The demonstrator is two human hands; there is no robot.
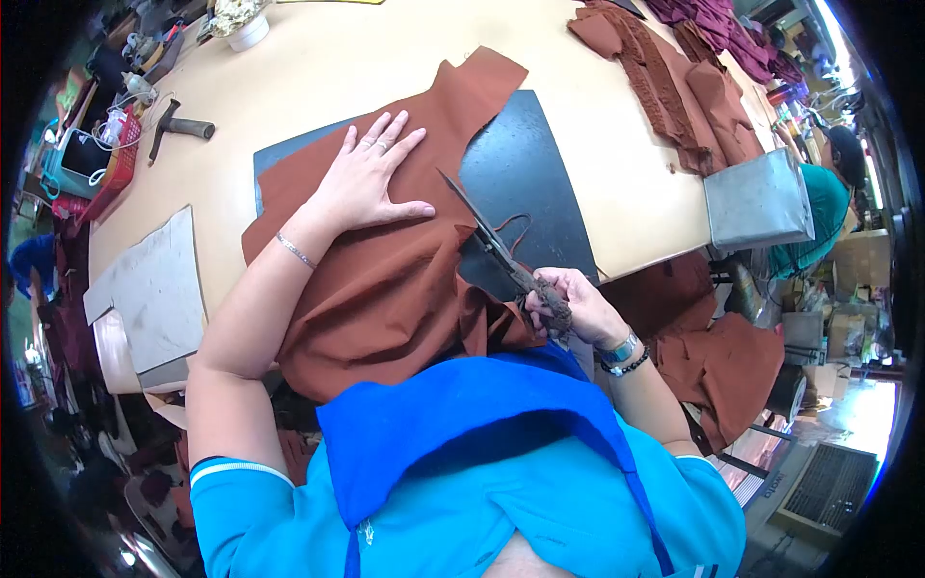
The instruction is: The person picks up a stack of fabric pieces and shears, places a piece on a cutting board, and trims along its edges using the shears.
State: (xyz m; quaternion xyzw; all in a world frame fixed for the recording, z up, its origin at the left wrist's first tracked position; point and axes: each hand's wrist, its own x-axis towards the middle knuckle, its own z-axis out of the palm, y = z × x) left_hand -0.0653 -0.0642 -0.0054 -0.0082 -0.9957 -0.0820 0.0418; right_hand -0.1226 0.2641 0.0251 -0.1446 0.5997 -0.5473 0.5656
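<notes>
Rust-brown fabric [385, 308] lies over a dark board [540, 164] and bunches up toward my blue apron. Spread flat on top of it, my left hand [376, 178] presses the cloth with fingers apart. My right hand [573, 303] grips a large pair of scissors [496, 246] by handles that look wrapped in cloth. The blades point up and left, beside the fabric's right edge. A thin brown strip [515, 226] curls on the board near the blades.
A hammer [178, 125] and a red basket [120, 164] are at the left. A grey pattern sheet [154, 289] lies near the left edge. More brown cloth [674, 87] and a metal box [761, 202] are at the right, with a person in green [819, 207] beyond.
</notes>
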